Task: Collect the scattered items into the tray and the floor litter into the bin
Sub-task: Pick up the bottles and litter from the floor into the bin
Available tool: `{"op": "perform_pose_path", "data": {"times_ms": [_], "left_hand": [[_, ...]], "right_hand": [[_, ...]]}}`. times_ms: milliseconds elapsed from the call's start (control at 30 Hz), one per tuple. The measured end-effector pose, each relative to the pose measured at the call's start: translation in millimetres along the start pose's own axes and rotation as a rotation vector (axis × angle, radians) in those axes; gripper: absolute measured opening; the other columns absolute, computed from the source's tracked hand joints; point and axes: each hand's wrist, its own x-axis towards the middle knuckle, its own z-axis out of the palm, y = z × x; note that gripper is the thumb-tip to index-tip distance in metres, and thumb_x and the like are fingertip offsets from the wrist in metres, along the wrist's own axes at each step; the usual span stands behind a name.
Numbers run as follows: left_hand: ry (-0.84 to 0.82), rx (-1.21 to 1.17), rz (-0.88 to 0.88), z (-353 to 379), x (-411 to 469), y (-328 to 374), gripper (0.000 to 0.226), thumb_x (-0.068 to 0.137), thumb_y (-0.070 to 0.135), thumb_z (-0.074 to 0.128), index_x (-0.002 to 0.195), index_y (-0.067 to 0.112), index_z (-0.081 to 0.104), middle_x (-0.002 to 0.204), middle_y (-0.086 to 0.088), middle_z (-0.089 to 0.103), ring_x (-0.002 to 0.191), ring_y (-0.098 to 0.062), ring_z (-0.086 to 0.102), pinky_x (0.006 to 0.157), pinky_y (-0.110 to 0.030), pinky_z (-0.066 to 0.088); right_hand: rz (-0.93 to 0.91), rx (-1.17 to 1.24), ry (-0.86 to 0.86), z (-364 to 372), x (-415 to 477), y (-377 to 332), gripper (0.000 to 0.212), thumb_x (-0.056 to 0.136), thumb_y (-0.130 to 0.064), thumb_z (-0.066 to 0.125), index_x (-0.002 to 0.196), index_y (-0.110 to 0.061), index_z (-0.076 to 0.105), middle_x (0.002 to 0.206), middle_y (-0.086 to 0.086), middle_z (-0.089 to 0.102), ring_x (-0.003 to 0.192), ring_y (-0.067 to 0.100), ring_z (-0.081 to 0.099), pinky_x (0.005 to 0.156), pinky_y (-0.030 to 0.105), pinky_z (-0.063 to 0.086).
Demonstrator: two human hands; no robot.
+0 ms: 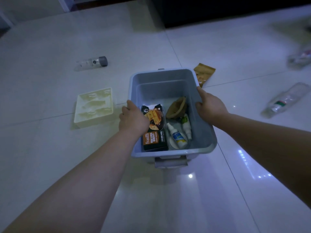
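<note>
Since the light's pretty dim, everything has a bluish cast, but the floor is glossy white tile with thin grout lines and a few bright light spots at the lower right. A dark cabinet runs along the top edge.

Going left to right: a clear bottle with a grey cap lies on its side on the tiles. Closer to the camera, a cream moulded plastic insert lies flat, just beside the left hand. That hand grips the left rim of the grey plastic tub, fingers curled over the edge. The right hand has hold of the right rim the same way.

In the near half of the tub there's a Franzzi biscuit box along the left wall, partly covered by the left hand. Next to it lie a small white bottle with a blue label and a second white bottle, with a crumpled brown pouch just past them.

A gold snack packet lies on the floor behind the tub's far right corner, its edge hidden by the rim. Well off to the right lies a crushed clear plastic bottle. Another clear piece of litter higher up is too blurred to make out. Can't tell if the tub is resting on the floor or lifted off it.
</note>
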Motion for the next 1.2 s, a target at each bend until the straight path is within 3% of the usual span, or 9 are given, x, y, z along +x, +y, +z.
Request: {"op": "perform_pose_path", "data": {"times_ms": [233, 433, 633, 733, 900, 1200], "left_hand": [[-0.010, -0.035, 0.010, 7, 19, 9, 0.073, 0.089, 0.011, 0.050, 0.150, 0.008, 0.010, 0.149, -0.021, 0.027, 0.130, -0.040, 0.039, 0.102, -0.051, 0.042], [0.027, 0.155, -0.027, 14, 19, 21, 0.082, 0.092, 0.011, 0.049, 0.151, 0.003, -0.006, 0.154, -0.022, 0.014, 0.139, -0.040, 0.025, 0.109, -0.048, 0.031], [-0.076, 0.259, -0.235, 2, 37, 36, 0.084, 0.093, 0.011, 0.045, 0.151, 0.011, -0.015, 0.156, -0.021, 0.008, 0.138, -0.044, 0.026, 0.113, -0.049, 0.029], [-0.140, 0.298, -0.314, -10, 37, 45, 0.082, 0.093, 0.011, 0.044, 0.151, 0.011, -0.014, 0.156, -0.023, 0.013, 0.137, -0.041, 0.032, 0.111, -0.049, 0.033], [-0.176, 0.329, -0.328, -17, 58, 49, 0.079, 0.094, 0.011, 0.043, 0.152, 0.006, -0.011, 0.154, -0.021, 0.020, 0.138, -0.037, 0.032, 0.112, -0.045, 0.033], [-0.079, 0.344, -0.093, -42, 147, 13, 0.076, 0.094, 0.008, 0.039, 0.152, 0.004, -0.011, 0.155, -0.021, 0.015, 0.138, -0.036, 0.032, 0.107, -0.042, 0.033]], "right_hand": [[0.057, 0.192, 0.044, -4, 6, 0, 0.061, 0.091, -0.004, 0.042, 0.148, -0.016, 0.026, 0.124, 0.018, 0.056, 0.108, 0.035, 0.055, 0.080, 0.038, 0.045], [0.013, 0.334, 0.028, -3, 29, 0, 0.055, 0.087, -0.003, 0.043, 0.139, -0.018, 0.034, 0.119, 0.016, 0.057, 0.099, 0.036, 0.058, 0.069, 0.035, 0.041], [-0.003, 0.539, -0.075, 1, 45, 2, 0.053, 0.087, -0.010, 0.046, 0.137, -0.013, 0.030, 0.123, 0.015, 0.054, 0.103, 0.038, 0.059, 0.082, 0.048, 0.050], [0.001, 0.560, -0.120, 4, 53, 5, 0.053, 0.088, -0.012, 0.048, 0.137, -0.013, 0.028, 0.116, 0.016, 0.059, 0.097, 0.038, 0.061, 0.077, 0.043, 0.047], [0.000, 0.523, -0.080, 13, 69, -3, 0.058, 0.087, -0.006, 0.047, 0.140, -0.011, 0.026, 0.131, 0.017, 0.050, 0.101, 0.039, 0.059, 0.072, 0.040, 0.043], [0.024, 0.313, -0.059, 27, 128, -58, 0.075, 0.087, -0.003, 0.049, 0.150, -0.009, 0.008, 0.136, 0.020, 0.042, 0.109, 0.039, 0.055, 0.080, 0.046, 0.047]]}}
